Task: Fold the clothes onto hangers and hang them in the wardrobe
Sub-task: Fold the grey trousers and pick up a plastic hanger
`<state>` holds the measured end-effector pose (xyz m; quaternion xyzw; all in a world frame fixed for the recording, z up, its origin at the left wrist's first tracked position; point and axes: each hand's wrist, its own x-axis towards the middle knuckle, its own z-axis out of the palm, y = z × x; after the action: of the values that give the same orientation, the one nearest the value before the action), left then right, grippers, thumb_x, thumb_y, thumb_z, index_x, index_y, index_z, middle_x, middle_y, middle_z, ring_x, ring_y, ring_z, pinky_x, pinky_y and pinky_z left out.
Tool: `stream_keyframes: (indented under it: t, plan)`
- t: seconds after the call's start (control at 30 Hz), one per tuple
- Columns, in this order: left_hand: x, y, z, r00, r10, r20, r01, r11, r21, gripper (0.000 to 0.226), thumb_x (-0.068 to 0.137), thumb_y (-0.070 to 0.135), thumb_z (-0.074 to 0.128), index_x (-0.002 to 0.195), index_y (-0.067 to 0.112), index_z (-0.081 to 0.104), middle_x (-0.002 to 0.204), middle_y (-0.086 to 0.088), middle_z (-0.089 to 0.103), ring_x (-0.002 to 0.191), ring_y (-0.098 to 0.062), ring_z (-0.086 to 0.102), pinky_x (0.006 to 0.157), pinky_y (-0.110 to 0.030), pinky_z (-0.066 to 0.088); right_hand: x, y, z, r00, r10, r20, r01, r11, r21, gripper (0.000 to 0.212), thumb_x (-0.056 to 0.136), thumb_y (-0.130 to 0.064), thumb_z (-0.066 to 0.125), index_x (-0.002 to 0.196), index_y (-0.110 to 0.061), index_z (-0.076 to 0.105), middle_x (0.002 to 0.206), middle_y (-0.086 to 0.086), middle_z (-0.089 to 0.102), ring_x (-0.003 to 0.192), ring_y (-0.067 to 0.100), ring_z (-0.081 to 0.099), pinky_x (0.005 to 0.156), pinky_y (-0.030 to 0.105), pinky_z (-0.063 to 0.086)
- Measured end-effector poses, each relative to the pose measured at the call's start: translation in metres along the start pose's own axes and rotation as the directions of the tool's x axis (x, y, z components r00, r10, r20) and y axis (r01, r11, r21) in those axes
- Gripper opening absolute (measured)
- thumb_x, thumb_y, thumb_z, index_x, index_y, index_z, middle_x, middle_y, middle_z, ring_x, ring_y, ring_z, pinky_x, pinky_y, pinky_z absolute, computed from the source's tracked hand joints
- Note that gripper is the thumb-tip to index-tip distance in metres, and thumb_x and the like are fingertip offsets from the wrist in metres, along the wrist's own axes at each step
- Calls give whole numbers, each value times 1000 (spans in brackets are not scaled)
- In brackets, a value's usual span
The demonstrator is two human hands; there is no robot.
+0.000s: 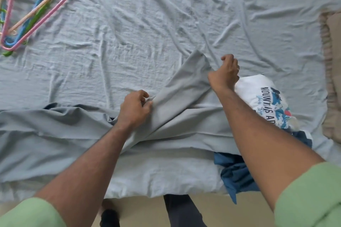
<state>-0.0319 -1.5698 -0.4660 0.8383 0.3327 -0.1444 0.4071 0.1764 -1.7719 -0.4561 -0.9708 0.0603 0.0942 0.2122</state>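
Note:
A grey garment (180, 108) lies spread across the near part of a bed covered by a pale blue-grey sheet (147, 24). One long part of it runs diagonally up to the right. My left hand (135, 108) pinches a fold of this garment near the middle. My right hand (226, 73) grips its upper edge, fingers curled. A pile of plastic hangers (36, 7), pink, blue, green and peach, lies at the far left corner of the bed.
A white T-shirt with blue print (265, 97) lies right of my right arm, and a dark blue garment (236, 171) is bunched at the bed's near edge. A beige frilled pillow (332, 79) sits at the right. Beige floor (138, 212) shows below.

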Motion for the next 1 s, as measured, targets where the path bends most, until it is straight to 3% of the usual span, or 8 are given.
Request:
stream_keyframes:
  t: [0.13, 0.23, 0.33, 0.43, 0.57, 0.67, 0.8, 1.0]
  plan:
    - [-17, 0, -4, 991, 35, -125, -31, 999, 35, 10, 94, 22, 62, 91, 13, 65, 82, -3, 63, 82, -27, 59, 75, -40, 49, 12, -23, 9, 827, -443, 346, 513, 847, -141, 75, 78, 5, 49, 146, -26, 43, 150, -5, 44, 137, 24, 43, 103, 47, 35]
    - [-33, -16, -5, 994, 29, -105, -21, 996, 81, 18, 92, 35, 64, 89, 17, 63, 71, 4, 60, 74, -26, 61, 67, -37, 48, 16, -45, 17, 700, -405, 588, 673, 650, -353, 84, 85, 1, 54, 154, -38, 27, 156, -4, 33, 142, 24, 34, 109, 55, 29]
    - [-47, -32, -7, 997, 71, -25, -64, 974, 216, 37, 82, 56, 69, 97, 22, 61, 80, 8, 59, 79, -20, 59, 71, -38, 49, 18, -62, 19, 718, -442, 538, 695, 502, -514, 50, 94, -13, 58, 138, -35, 51, 139, 5, 42, 134, 29, 37, 106, 57, 31]
    - [-56, -39, -7, 995, 72, 71, -90, 945, 316, 52, 74, 60, 74, 107, 22, 61, 97, 5, 58, 97, -19, 57, 84, -39, 48, 16, -58, 11, 810, -456, 370, 586, 649, -484, 27, 89, -13, 65, 108, -31, 72, 130, 6, 45, 129, 30, 39, 102, 52, 33]
    - [-53, -36, -12, 977, 157, 142, -197, 918, 345, 35, 76, 44, 76, 83, 17, 55, 87, 3, 49, 93, -27, 56, 75, -38, 38, -5, -37, -25, 985, -163, -49, 168, 977, 134, 32, 76, -2, 55, 78, -29, 73, 110, 5, 56, 111, 25, 57, 94, 31, 46]
    - [-54, -29, -14, 943, 303, 140, -332, 893, 304, 24, 72, 30, 70, 72, 13, 54, 77, 0, 49, 84, -35, 59, 70, -39, 39, -39, -18, -62, 961, 274, -33, -184, 727, 662, 32, 66, -5, 45, 66, -28, 67, 91, 2, 71, 92, 23, 69, 80, 36, 60]
    - [-68, -17, -16, 885, 411, 219, -462, 829, 314, 24, 72, 13, 77, 70, 13, 53, 77, -7, 58, 73, -38, 61, 59, -36, 42, -84, 13, -89, 753, 464, 467, -510, -37, 859, 9, 69, -7, 54, 67, -16, 53, 66, 6, 62, 71, 29, 64, 73, 42, 60]
    - [-81, -28, -12, 896, 341, 283, -442, 735, 515, 21, 80, 11, 64, 90, 24, 51, 100, -1, 62, 97, -30, 61, 69, -33, 28, -87, 26, -79, 845, 420, 330, -493, 375, 785, 30, 84, 17, 60, 78, -12, 58, 75, 9, 62, 63, 18, 60, 48, 25, 54]
